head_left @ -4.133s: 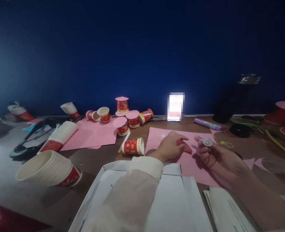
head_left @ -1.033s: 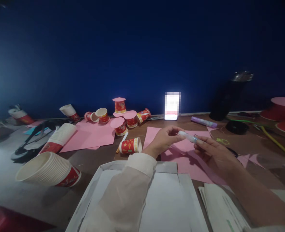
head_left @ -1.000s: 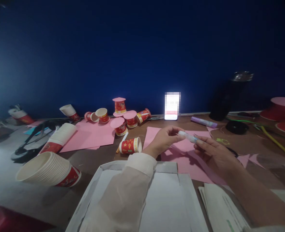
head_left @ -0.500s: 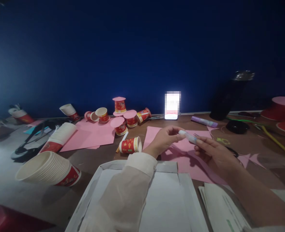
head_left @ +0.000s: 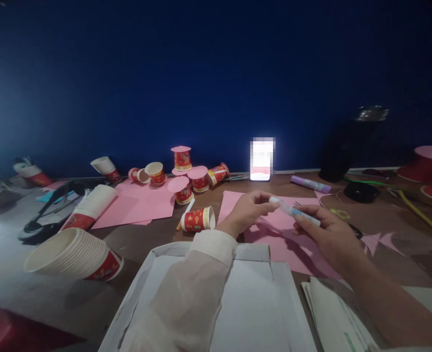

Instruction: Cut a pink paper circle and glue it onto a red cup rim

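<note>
A slim, pale glue stick (head_left: pixel 292 210) with a light blue label is held between my two hands over a sheet of pink paper (head_left: pixel 274 244). My left hand (head_left: pixel 249 211) pinches its white end with thumb and fingertips. Around the labelled end, the fingers of my right hand (head_left: pixel 328 232) are closed, and the butt end sticks out past them. A red-printed paper cup (head_left: pixel 198 220) lies on its side left of my left wrist.
A white cardboard box (head_left: pixel 252 303) lies under my left forearm. Stacked paper cups (head_left: pixel 69 254) lean at left. Behind them are pink-topped cups (head_left: pixel 179 188) and pink sheets. A lit phone (head_left: pixel 261 159) stands against the blue wall. A purple tube (head_left: pixel 310 184) and paper scraps (head_left: pixel 372 242) lie at right.
My right hand has shifted slightly right along the glue stick, so more of its labelled body and butt end shows. My left hand has stayed nearly still on the white end.
</note>
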Motion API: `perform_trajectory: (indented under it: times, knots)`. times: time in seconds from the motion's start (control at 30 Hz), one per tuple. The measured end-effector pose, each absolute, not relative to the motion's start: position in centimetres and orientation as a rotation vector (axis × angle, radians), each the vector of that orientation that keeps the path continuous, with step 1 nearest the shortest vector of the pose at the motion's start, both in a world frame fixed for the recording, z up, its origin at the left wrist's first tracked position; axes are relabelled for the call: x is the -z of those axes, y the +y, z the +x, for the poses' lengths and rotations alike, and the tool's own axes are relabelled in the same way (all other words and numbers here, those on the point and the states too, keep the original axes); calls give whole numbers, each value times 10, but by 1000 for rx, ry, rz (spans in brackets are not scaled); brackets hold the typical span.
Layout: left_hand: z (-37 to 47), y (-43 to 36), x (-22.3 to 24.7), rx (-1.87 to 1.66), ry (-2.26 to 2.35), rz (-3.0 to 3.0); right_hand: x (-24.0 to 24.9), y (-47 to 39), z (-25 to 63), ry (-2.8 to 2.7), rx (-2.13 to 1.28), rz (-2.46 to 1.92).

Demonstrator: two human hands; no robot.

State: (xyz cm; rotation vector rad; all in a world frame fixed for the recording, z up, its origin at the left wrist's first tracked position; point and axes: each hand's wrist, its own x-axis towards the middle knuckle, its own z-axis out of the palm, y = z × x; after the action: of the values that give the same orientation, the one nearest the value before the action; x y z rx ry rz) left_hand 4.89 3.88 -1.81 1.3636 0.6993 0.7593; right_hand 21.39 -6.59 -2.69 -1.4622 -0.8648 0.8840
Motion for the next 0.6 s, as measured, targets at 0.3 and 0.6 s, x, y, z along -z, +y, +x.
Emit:
perform_trajectory:
  times: [0.3, 0.6]
  knots:
    - [48, 36, 16, -706, 746, 1327, 25, -67, 217, -975, -695, -1596]
    - [50, 43, 26, -731, 655, 1341, 33, -63, 221, -974, -729, -1530]
